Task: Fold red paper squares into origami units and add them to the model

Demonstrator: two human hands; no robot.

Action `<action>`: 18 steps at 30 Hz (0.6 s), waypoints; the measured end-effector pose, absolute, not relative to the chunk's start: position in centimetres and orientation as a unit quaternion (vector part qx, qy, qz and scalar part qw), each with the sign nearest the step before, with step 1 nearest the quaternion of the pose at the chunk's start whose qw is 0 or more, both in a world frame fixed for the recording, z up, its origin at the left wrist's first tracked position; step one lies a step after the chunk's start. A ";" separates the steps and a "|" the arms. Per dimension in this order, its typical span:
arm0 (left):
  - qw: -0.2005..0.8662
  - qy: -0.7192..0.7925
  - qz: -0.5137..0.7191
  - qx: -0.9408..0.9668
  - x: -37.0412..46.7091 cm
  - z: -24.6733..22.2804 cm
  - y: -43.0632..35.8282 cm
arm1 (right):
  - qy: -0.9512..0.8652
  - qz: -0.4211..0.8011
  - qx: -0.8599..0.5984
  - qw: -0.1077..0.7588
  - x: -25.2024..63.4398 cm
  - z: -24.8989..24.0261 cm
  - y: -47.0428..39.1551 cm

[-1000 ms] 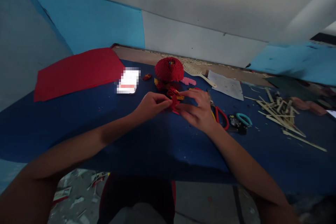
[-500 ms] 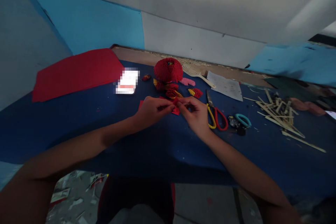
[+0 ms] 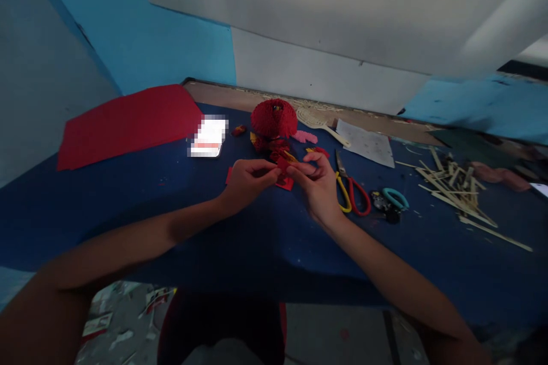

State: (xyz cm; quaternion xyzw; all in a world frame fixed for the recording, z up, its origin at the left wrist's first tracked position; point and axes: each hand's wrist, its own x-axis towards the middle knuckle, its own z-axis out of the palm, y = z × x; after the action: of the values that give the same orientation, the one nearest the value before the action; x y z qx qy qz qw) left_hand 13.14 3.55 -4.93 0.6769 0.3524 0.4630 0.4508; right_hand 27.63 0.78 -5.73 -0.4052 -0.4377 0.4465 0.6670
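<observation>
A small piece of red paper [image 3: 282,164] is pinched between the fingertips of my left hand [image 3: 252,181] and my right hand [image 3: 319,182]. More red paper [image 3: 286,183] lies on the blue table below, partly covered by my hands. Just beyond them stands a round red piece [image 3: 274,118] made of many small folded paper bits. Red and yellow folded-paper pieces [image 3: 276,148] lie at its foot, and a smaller one [image 3: 238,130] rests to its left. A pink folded-paper strip [image 3: 305,137] is to its right.
Scissors [image 3: 350,185] with one yellow and one red handle lie right of my right hand, beside a teal-handled tool [image 3: 396,198]. Farther right is a heap of thin sticks [image 3: 458,185]. A hairbrush [image 3: 323,122], a patterned sheet [image 3: 366,141], a bright phone [image 3: 208,137] and a large red sheet [image 3: 128,125] lie behind.
The red paper now shows more between my fingertips. My right hand's fingers have lifted and spread a little, while its thumb stays on the paper. The view has tilted slightly.
</observation>
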 end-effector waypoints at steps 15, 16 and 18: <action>0.316 0.347 0.414 0.780 12.3 -4.9 4.2 | -0.549 0.383 -0.447 0.593 28.2 -5.0 0.5; 0.309 0.344 0.410 0.787 12.2 -4.9 4.3 | -0.566 0.388 -0.449 0.572 28.4 -4.9 0.5; 0.291 0.338 0.406 0.797 12.1 -4.9 4.4 | -0.597 0.396 -0.458 0.527 28.8 -4.7 0.6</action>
State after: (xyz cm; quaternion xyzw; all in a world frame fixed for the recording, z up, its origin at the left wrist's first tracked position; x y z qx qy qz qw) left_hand 12.06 4.37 -4.90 0.7975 0.3381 0.4059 0.2915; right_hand 28.82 0.58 -4.71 -0.4577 -0.5968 0.3957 0.5271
